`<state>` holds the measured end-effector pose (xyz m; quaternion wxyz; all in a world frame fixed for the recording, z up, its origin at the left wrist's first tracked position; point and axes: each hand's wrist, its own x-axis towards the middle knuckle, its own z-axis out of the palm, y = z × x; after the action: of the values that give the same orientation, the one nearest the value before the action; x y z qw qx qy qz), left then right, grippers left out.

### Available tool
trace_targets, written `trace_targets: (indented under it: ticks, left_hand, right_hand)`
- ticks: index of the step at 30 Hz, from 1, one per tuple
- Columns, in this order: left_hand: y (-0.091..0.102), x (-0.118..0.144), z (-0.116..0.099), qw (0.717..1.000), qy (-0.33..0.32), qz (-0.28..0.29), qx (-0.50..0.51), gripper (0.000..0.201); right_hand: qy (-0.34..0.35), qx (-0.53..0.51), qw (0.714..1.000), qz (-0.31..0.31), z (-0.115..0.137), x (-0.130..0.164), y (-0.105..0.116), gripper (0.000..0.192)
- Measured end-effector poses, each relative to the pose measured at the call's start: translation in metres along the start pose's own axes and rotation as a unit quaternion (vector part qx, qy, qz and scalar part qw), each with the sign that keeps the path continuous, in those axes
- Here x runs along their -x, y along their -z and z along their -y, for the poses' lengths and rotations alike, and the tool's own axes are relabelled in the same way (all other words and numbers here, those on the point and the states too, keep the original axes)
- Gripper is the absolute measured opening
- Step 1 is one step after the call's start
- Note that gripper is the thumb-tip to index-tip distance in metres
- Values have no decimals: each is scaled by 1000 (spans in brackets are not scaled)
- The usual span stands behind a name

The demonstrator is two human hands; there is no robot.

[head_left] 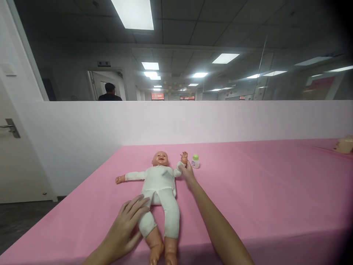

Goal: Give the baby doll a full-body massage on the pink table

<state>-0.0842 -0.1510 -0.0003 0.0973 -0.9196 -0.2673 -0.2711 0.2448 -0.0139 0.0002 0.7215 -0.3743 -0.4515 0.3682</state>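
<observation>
A baby doll (160, 180) with a white cloth body lies on its back on the pink-covered table (248, 191), head away from me and feet at the near edge. My right hand (188, 172) is closed around the doll's raised forearm, just below its plastic hand. On the doll's thigh at the left rests my left hand (129, 219), open, fingers lying flat and the thumb beside the leg. A small clear bottle with a green cap (195, 162) stands upright just right of my right hand.
Behind the table runs a low white wall (193, 121) with glass above it. A beige object (344, 144) lies at the far right edge. At left is a door with a metal handle (11, 127). A person in dark clothes (110, 94) is beyond the glass.
</observation>
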Motion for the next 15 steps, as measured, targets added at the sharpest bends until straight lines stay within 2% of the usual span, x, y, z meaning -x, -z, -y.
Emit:
trace_targets:
  ticks: [6, 9, 12, 15]
  left_hand:
    - [18, -18, 8, 993, 15, -10, 120, 60]
    - [23, -28, 16, 984, 19, -12, 177, 56]
    - [22, -35, 19, 978, 24, -5, 207, 58]
    - [15, -39, 19, 982, 6, 9, 189, 61]
  right_hand:
    - [-62, -43, 994, -79, -24, -11, 6, 70]
    - [-77, -45, 990, -113, -33, -17, 7, 64]
    - [-99, -12, 983, -152, -41, -17, 9, 54]
    - [-81, 24, 981, -176, -45, -16, 12, 60]
